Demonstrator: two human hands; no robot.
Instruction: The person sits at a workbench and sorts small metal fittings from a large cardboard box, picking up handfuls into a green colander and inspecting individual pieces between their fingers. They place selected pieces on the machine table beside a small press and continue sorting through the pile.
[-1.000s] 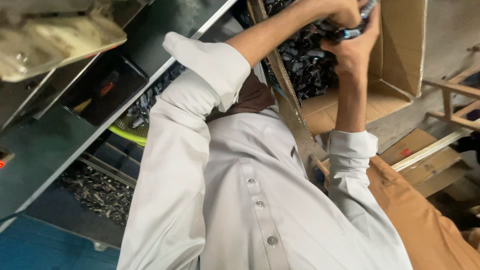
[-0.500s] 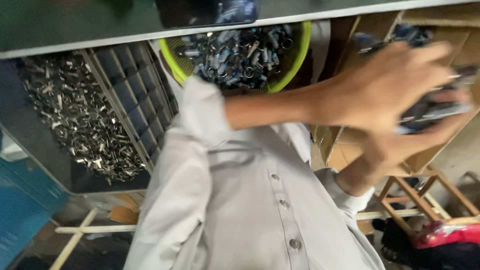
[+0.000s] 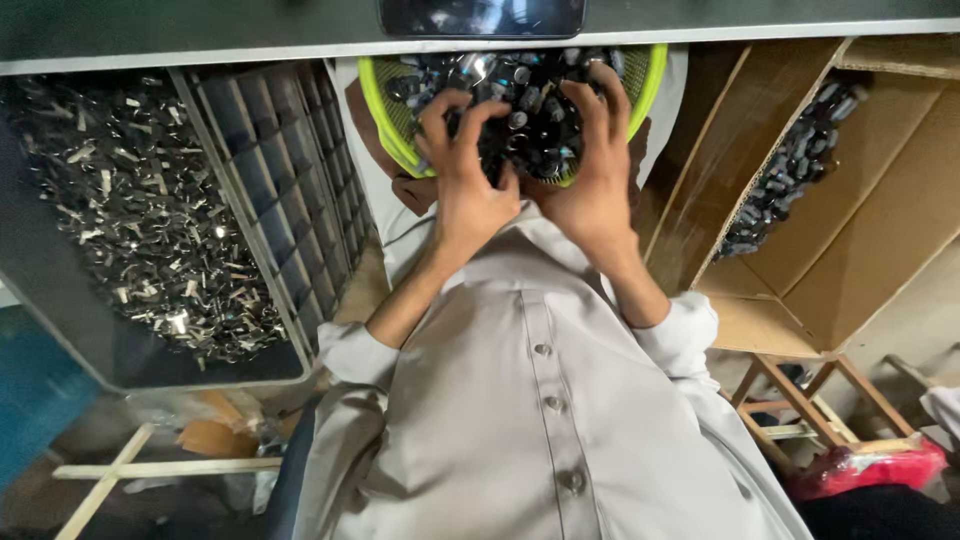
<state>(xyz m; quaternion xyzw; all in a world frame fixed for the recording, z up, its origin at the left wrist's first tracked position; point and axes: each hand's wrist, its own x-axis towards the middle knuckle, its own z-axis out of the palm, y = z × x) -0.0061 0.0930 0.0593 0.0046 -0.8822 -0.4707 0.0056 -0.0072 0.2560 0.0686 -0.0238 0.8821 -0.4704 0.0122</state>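
From the head camera I look down my own pale buttoned shirt (image 3: 540, 400) to both hands, which are sunk side by side into a lime-green mesh basket (image 3: 385, 120) that sits against my chest, just under the edge of a dark worktop (image 3: 200, 30) running across the far side of the view. The basket is heaped with small dark cylindrical parts (image 3: 530, 100), some with silvery ends. My left hand (image 3: 465, 170) has its fingers spread and curled down into the heap, clamped on nothing I can single out; my right hand (image 3: 595, 165) is the same, fingers apart and pressed into the parts, the two thumbs nearly touching in the middle. Whether any single piece is pinched under the fingertips I cannot tell. A dark flat screen device (image 3: 480, 15) lies on the worktop just beyond the basket. On the left, a dark tray (image 3: 130, 370) holds a litter of small shiny metal clips (image 3: 130, 230), with a gridded divider rack (image 3: 275, 170) between it and my left arm. On the right stands an open cardboard box (image 3: 880, 230) with more dark cylinders (image 3: 790, 170) banked in its far corner, resting on a wooden frame (image 3: 800, 390); a red bag (image 3: 865, 465) lies near, low right.
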